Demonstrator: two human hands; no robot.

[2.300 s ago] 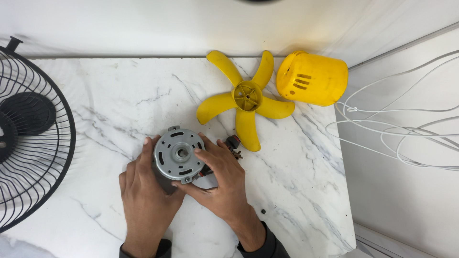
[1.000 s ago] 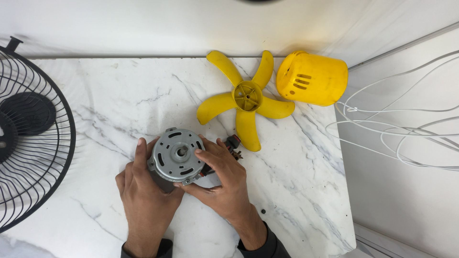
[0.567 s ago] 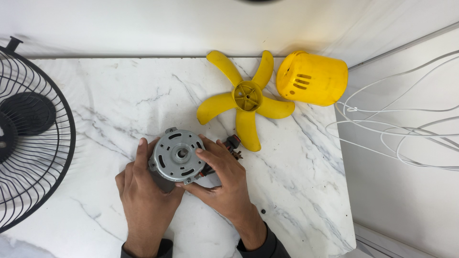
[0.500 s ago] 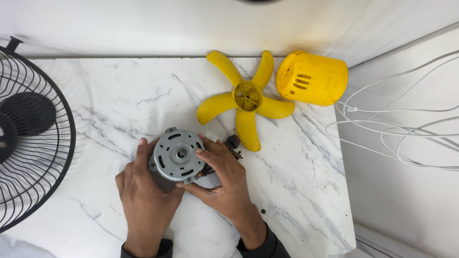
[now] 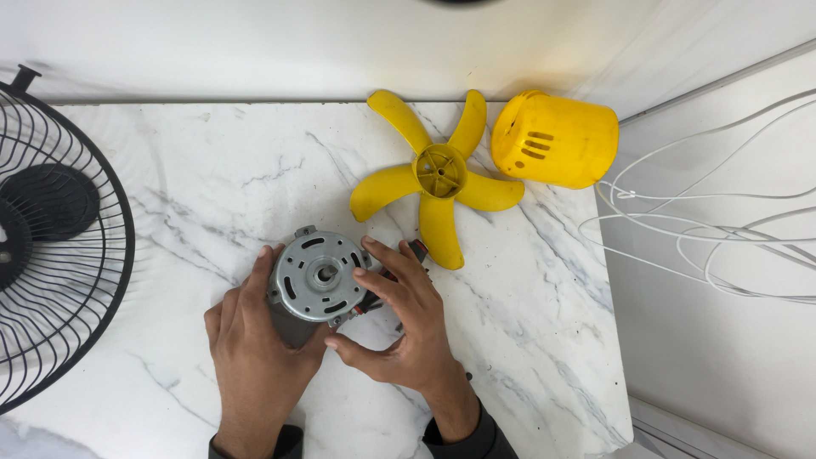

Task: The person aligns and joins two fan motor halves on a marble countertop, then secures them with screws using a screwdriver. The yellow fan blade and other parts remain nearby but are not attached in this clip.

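A round grey metal fan motor (image 5: 318,276) stands on the white marble table (image 5: 212,187), its slotted face up. My left hand (image 5: 251,344) cups its left and lower side. On the motor's right, my right hand (image 5: 404,319) has fingers laid on the rim and the thumb under it. Small dark parts with red wiring (image 5: 399,268) peek out beneath my right fingers.
A yellow five-blade fan propeller (image 5: 438,183) lies behind the motor, and a yellow plastic motor housing (image 5: 557,140) lies on its side at the table's back right corner. A black wire fan guard (image 5: 55,229) overhangs the left. White cables (image 5: 705,229) trail off the right edge.
The motor and both hands have shifted only slightly; my left fingers have crept a little further up the motor's left side.
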